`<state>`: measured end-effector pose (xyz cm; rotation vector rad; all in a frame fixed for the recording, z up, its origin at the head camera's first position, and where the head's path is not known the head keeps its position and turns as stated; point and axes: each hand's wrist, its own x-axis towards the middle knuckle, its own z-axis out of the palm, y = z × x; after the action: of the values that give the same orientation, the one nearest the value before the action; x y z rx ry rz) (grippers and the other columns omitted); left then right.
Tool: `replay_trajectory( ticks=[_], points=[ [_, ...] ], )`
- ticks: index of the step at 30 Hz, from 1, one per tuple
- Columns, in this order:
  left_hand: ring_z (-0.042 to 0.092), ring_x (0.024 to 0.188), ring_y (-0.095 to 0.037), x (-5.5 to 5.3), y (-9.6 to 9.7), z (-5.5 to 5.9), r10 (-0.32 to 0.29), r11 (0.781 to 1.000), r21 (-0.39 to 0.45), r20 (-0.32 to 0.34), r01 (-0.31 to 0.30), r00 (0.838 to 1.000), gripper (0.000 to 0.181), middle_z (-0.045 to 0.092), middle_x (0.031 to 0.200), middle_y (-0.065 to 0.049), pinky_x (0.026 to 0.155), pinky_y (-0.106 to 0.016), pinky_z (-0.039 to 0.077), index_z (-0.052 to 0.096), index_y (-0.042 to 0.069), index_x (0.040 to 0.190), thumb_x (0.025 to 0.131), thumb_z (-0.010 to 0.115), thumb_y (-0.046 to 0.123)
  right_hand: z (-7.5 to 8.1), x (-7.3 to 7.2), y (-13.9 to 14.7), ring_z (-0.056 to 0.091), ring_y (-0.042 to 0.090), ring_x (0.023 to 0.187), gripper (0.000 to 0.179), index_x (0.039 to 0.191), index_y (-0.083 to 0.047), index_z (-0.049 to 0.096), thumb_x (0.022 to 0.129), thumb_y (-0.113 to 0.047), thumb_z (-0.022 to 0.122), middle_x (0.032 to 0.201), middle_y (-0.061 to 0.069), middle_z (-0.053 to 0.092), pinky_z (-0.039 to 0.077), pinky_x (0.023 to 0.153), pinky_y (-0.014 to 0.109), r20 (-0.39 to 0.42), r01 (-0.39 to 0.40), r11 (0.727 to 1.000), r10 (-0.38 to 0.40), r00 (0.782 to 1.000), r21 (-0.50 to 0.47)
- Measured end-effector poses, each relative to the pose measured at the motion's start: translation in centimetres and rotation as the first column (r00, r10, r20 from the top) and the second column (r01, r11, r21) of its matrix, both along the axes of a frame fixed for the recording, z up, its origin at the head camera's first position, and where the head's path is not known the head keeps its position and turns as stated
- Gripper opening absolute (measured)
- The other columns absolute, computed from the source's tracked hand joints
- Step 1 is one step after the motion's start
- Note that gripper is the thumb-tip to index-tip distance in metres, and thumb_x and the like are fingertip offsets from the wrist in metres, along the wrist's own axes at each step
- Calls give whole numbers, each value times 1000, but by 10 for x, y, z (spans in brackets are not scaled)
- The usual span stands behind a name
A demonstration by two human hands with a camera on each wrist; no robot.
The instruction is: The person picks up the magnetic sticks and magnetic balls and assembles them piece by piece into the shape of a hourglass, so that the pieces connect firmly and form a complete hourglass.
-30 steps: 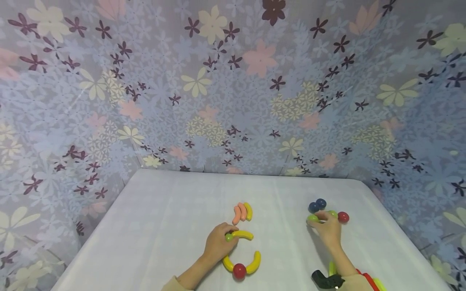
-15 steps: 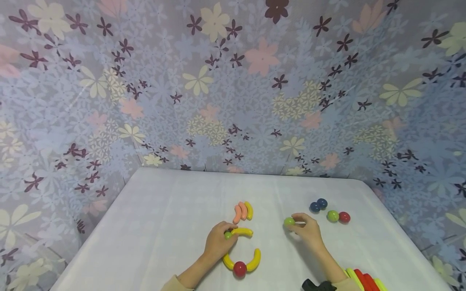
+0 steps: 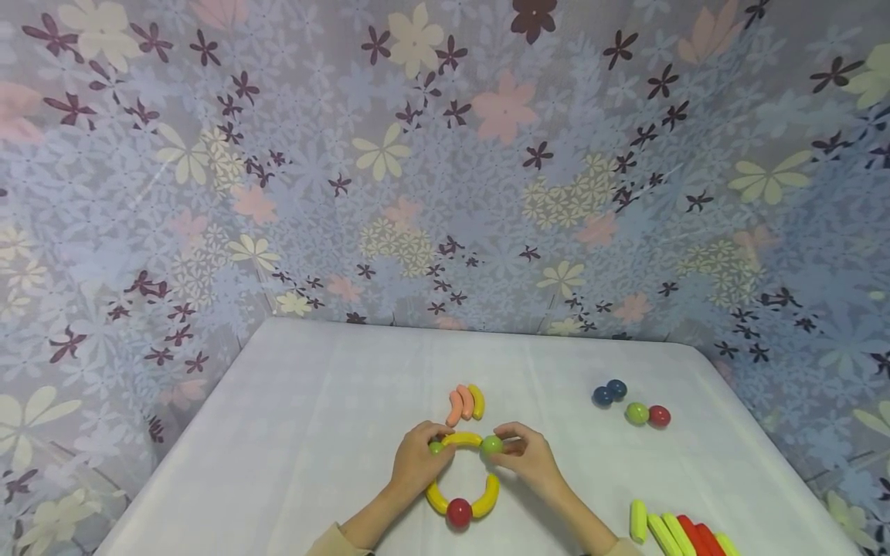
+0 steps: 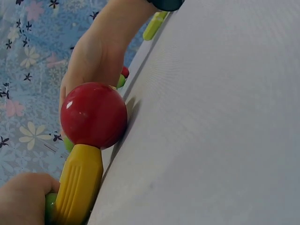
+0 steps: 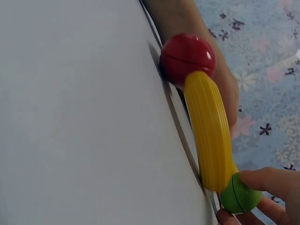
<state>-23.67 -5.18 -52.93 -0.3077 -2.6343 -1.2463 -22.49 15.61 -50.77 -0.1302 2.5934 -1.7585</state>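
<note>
My left hand (image 3: 417, 462) pinches a small green ball (image 3: 435, 448) at the left end of a yellow curved rod (image 3: 462, 439). At that rod's other end, my right hand (image 3: 534, 466) holds a second green ball (image 3: 491, 445) between thumb and fingers; the right wrist view shows this green ball (image 5: 241, 194) with its seam. Below the hands lies a red ball (image 3: 459, 513) with a yellow curved rod (image 3: 487, 496) on its right and another yellow curved rod (image 3: 435, 500) on its left. The left rod's upper end is partly hidden by my left hand.
Two pink curved rods (image 3: 461, 403) and a yellow curved rod (image 3: 477, 402) lie behind the ring. Farther right are two blue balls (image 3: 609, 392), a green ball (image 3: 636, 413) and a red ball (image 3: 659, 416). Several straight yellow-green and red rods (image 3: 688, 534) lie at front right.
My right hand has carried a green ball leftward from the group of balls at the right to the top yellow rod's right end. The left hand stays in place.
</note>
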Motion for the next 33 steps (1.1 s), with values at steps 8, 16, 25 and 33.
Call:
replay_trajectory(
  ticks=[8, 16, 25, 33],
  points=[
    [53, 76, -7, 0, 2, 0, 24, 1000, 9, -12, -24, 1000, 19, 63, 84, 5, 69, -22, 45, 72, 14, 97, 78, 71, 19, -7, -1, -8, 62, 14, 85, 37, 104, -2, 66, 70, -8, 80, 103, 10, 68, 49, 70, 21, -27, 54, 997, -53, 998, 53],
    [53, 76, -6, 2, 5, 1, 34, 999, -2, 1, -34, 999, 18, 63, 82, 7, 71, -24, 46, 72, 17, 95, 78, 71, 21, -3, 24, -15, 52, 11, 73, 37, 108, 0, 62, 76, -11, 76, 87, 7, 61, 44, 60, 17, -6, 263, 957, -264, 964, 118],
    [56, 77, -7, 4, 4, 2, 33, 999, -11, -42, -33, 999, 18, 64, 82, 6, 72, -25, 48, 71, 16, 95, 77, 72, 20, 2, 50, -38, 44, 9, 65, 63, 125, -4, 49, 73, -20, 80, 97, 6, 53, 37, 52, 18, -4, 251, 937, -257, 966, 245],
    [55, 76, -8, 3, 1, 0, 40, 999, 18, -52, -39, 998, 19, 63, 81, 6, 71, -24, 46, 72, 16, 94, 76, 72, 19, -3, 49, -43, 44, 9, 66, 69, 127, -1, 45, 66, -6, 77, 101, 9, 52, 38, 53, 18, -30, 227, 954, -226, 974, 198]
  ],
)
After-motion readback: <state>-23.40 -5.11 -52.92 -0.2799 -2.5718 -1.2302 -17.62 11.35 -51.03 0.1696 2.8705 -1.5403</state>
